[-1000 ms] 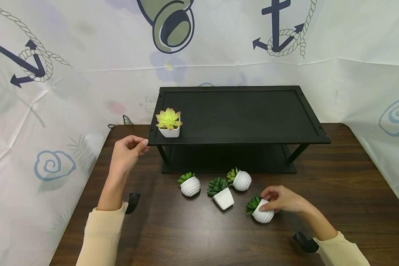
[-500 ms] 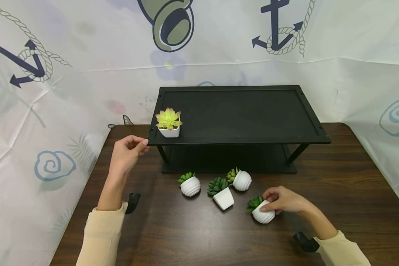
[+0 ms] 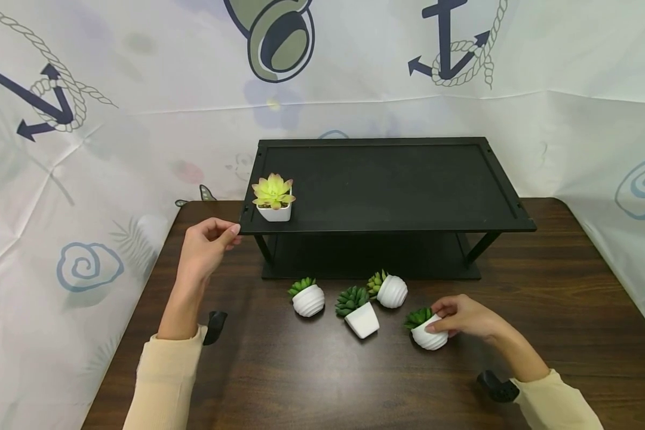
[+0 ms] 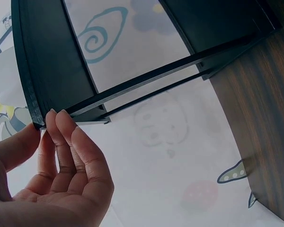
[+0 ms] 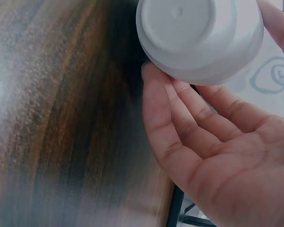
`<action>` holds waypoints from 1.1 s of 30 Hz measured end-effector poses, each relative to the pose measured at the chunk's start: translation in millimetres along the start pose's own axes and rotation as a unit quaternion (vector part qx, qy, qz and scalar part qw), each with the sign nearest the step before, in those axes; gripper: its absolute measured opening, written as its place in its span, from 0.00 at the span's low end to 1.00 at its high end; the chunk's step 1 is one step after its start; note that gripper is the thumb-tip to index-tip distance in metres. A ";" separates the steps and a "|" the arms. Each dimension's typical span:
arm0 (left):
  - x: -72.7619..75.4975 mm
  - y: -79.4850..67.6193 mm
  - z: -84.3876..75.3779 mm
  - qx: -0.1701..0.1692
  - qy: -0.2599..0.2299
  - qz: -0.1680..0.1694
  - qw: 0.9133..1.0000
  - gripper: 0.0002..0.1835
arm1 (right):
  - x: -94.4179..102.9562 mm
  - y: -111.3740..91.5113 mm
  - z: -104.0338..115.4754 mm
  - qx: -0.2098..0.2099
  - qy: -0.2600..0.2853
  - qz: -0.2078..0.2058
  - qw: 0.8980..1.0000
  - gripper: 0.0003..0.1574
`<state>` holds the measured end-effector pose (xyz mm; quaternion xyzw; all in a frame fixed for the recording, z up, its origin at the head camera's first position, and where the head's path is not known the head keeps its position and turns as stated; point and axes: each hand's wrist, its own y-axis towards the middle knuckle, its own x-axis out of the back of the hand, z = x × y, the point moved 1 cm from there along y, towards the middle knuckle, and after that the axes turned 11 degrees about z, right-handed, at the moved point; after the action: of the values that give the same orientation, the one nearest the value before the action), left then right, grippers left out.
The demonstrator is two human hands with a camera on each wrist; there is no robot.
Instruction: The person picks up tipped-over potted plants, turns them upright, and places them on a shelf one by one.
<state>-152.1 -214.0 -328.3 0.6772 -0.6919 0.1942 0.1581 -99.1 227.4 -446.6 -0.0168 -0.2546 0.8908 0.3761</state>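
My left hand (image 3: 206,248) pinches the front left corner of a black two-tier shelf (image 3: 376,185), thumb on top and fingertips beneath in the left wrist view. My right hand (image 3: 470,316) grips a small potted succulent (image 3: 430,334) by its round, ribbed white pot, which tilts with the green leaves toward the left. In the right wrist view the underside of that white pot (image 5: 180,23) shows between thumb and fingers. A yellow-green succulent in a square white pot (image 3: 274,212) stands upright on the left end of the shelf top.
Between the hands, three more potted succulents lie on their sides on the dark wooden table (image 3: 301,382): a left one (image 3: 308,300), a middle one in a square pot (image 3: 362,321) and a right one (image 3: 392,291). A printed cloth (image 3: 355,71) hangs behind the shelf.
My right hand has shifted slightly up and to the right in the head view, carrying the succulent and tipping its pot more upright. The left hand stays at the shelf corner.
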 end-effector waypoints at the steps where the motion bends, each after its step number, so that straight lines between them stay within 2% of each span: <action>1: 0.1 -0.1 -0.1 0.000 0.001 0.000 1.000 0.14 | 1.2 0.0 0.0 -0.004 0.001 -0.005 1.000 0.29; 9: 0.0 -0.8 -0.6 0.009 0.001 0.003 1.000 0.14 | 8.8 2.5 -0.9 -0.015 0.011 -0.044 0.999 0.37; 17: 0.3 0.3 -0.4 0.005 0.000 0.001 1.000 0.14 | 16.3 5.2 0.3 -0.017 -0.009 -0.083 0.996 0.41; 26: 1.9 0.8 -1.5 0.007 -0.004 0.005 1.000 0.14 | 20.8 3.8 5.4 -0.012 -0.015 -0.091 0.996 0.44; 33: 2.8 1.7 -2.5 0.003 -0.008 0.005 1.000 0.14 | 23.8 1.1 7.1 -0.003 -0.004 -0.080 0.997 0.43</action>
<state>-154.0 -215.2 -324.9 0.6758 -0.6957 0.1921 0.1496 -118.5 239.7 -437.1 0.0064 -0.2596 0.8572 0.4448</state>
